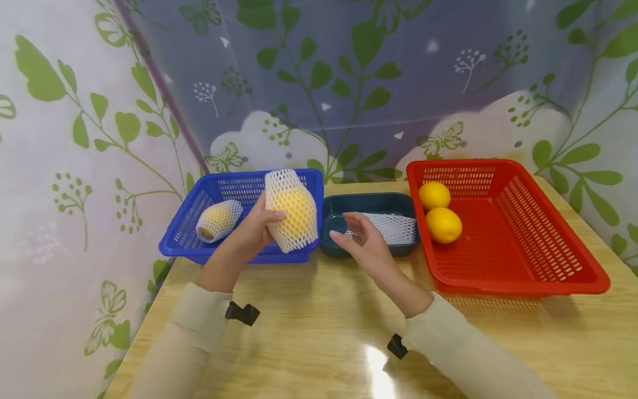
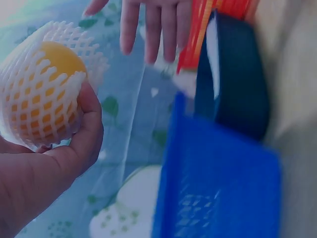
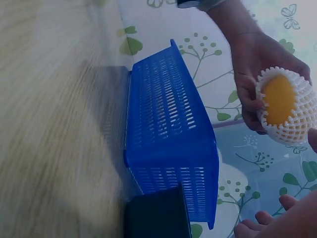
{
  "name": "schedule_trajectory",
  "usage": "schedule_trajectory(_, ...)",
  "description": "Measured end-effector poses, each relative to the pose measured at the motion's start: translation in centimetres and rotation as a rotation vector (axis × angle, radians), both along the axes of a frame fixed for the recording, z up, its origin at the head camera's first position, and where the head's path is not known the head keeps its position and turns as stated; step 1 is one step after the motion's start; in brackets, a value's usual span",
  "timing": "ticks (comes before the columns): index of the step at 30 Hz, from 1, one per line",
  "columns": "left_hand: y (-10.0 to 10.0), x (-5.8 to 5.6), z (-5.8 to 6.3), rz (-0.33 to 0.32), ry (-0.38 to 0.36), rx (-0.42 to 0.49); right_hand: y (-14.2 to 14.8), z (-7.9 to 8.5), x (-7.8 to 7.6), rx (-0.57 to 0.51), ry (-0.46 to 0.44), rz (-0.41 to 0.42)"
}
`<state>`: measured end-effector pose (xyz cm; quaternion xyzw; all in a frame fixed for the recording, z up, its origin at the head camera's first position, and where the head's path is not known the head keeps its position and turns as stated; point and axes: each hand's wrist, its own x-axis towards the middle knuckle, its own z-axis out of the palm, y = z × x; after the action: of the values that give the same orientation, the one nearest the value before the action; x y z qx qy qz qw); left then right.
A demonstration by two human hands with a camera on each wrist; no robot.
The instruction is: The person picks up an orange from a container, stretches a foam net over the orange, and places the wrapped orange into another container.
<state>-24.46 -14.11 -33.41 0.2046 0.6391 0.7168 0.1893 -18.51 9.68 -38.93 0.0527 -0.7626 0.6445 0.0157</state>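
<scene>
My left hand [image 1: 254, 230] grips a yellow fruit in a white foam net [image 1: 293, 213], lifted above the right side of the blue basket [image 1: 191, 256]. In the left wrist view, bare yellow peel shows through the open end of the foam net [image 2: 39, 99], and the thumb presses on its side. Fingers spread and holding nothing, my right hand [image 1: 371, 249] is over the dark green tray [image 1: 339, 205], apart from the fruit. An empty foam net [image 1: 394, 227] lies in that tray. Another netted yellow fruit [image 1: 219, 220] rests in the blue basket.
A red basket [image 1: 508, 238] stands on the right, with two bare yellow fruits, a rear one [image 1: 435, 196] and a front one [image 1: 443, 225], against its left wall. The baskets and tray stand in a row on a wooden table [image 1: 319, 332] before a patterned curtain [image 1: 349, 83].
</scene>
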Motion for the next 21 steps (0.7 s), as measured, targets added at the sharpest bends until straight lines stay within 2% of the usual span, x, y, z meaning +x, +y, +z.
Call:
schedule_trajectory(5, -1.5, -2.4, 2.7, 0.074, 0.053, -0.103, -1.1, 0.2, -0.9, 0.220, 0.056, -0.009)
schedule_trajectory(10, -2.1, -4.8, 4.3, 0.181, 0.068, -0.287, -2.0, 0.2, -1.3, 0.318, 0.072, 0.022)
schedule_trajectory(17, -2.4, -7.8, 4.9, 0.321, 0.124, -0.532, -3.3, 0.1, -2.9, 0.429, 0.115, 0.049)
schedule_trajectory(19, -2.5, -8.5, 4.6, 0.353, 0.181, -0.631, -3.7, -0.1, -3.5, 0.471, 0.111, 0.064)
schedule_trajectory(21, -2.6, -9.3, 4.1, 0.381, 0.270, -0.746, -4.1, -0.5, -4.0, 0.514, 0.113, 0.073)
